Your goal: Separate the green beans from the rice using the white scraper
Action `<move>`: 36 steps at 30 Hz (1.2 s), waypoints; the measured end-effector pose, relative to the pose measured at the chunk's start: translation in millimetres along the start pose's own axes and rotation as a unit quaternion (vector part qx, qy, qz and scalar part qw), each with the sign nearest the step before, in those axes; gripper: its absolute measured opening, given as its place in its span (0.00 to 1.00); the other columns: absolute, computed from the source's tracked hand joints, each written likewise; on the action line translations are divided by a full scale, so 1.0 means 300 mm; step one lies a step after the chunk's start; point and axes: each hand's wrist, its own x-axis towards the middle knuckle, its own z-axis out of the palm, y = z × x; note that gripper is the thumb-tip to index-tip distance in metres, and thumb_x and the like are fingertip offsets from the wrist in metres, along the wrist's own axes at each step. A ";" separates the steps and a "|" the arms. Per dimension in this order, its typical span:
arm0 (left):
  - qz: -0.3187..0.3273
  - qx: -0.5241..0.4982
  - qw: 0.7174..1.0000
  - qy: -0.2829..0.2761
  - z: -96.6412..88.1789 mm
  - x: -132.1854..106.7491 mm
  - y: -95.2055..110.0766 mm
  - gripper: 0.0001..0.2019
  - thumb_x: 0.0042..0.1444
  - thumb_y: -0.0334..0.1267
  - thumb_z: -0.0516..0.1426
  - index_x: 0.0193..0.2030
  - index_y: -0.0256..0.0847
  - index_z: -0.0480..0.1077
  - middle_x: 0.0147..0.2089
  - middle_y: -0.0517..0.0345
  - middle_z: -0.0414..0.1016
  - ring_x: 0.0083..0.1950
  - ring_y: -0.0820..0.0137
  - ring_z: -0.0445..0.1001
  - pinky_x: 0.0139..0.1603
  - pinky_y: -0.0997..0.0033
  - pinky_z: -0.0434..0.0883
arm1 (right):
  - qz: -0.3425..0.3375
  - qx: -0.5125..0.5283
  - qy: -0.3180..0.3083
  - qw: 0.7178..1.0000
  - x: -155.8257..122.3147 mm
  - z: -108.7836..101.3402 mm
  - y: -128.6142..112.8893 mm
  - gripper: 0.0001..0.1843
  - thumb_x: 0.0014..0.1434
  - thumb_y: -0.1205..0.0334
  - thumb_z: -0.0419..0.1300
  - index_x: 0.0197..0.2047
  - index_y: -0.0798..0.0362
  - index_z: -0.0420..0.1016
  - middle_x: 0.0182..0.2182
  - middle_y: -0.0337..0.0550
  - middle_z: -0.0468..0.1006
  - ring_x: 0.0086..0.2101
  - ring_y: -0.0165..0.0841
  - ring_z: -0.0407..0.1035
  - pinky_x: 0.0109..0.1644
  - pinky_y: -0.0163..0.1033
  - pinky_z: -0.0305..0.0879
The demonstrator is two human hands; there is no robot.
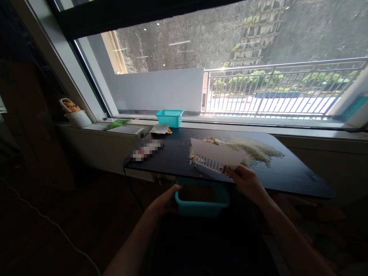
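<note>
My left hand (pixel 165 199) grips the left side of a turquoise plastic bin (pixel 201 209), held just below the table's front edge. Brownish grains lie in it, too dark to make out closely. Pinched by its near right corner, a white card with a row of slots along its lower edge (pixel 215 151) is in my right hand (pixel 247 182). The card is tilted over the table at the left end of a spread pile of pale, rice-like grains (pixel 253 149). Some browner bits (pixel 211 140) lie behind the card, and a few lie by its slotted edge.
A second turquoise bin (pixel 170 119) stands at the table's back by the window. Near it lies a grey-white packet (pixel 160 128). A blurred-out item (pixel 146 149) rests on the left of the dark table (pixel 301 180). A radiator (pixel 97 143) and a white basket (pixel 77 118) are farther left.
</note>
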 end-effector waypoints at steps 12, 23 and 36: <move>-0.003 -0.009 1.000 -0.008 -0.009 -0.012 0.005 0.28 0.46 0.57 0.56 0.49 0.40 0.67 0.42 0.49 0.75 0.44 0.56 0.75 0.41 0.53 0.73 | -0.016 0.023 -0.045 0.999 -0.011 0.027 -0.019 0.21 0.49 0.44 0.61 0.35 0.54 0.80 0.33 0.44 0.82 0.36 0.41 0.74 0.42 0.42 0.71; 0.006 -0.022 1.000 0.008 -0.068 -0.084 0.045 0.28 0.48 0.55 0.57 0.50 0.38 0.67 0.38 0.50 0.77 0.38 0.59 0.76 0.35 0.60 0.75 | -0.032 0.044 -0.089 0.995 -0.054 0.047 -0.022 0.18 0.52 0.50 0.60 0.40 0.53 0.80 0.36 0.43 0.82 0.39 0.41 0.74 0.45 0.45 0.70; 0.007 -0.030 0.999 0.019 -0.057 -0.060 0.015 0.28 0.45 0.57 0.57 0.48 0.39 0.67 0.36 0.53 0.76 0.40 0.59 0.76 0.40 0.56 0.73 | 0.012 0.032 0.039 0.999 0.068 -0.016 0.026 0.16 0.49 0.50 0.61 0.33 0.55 0.79 0.29 0.45 0.81 0.32 0.38 0.74 0.38 0.41 0.69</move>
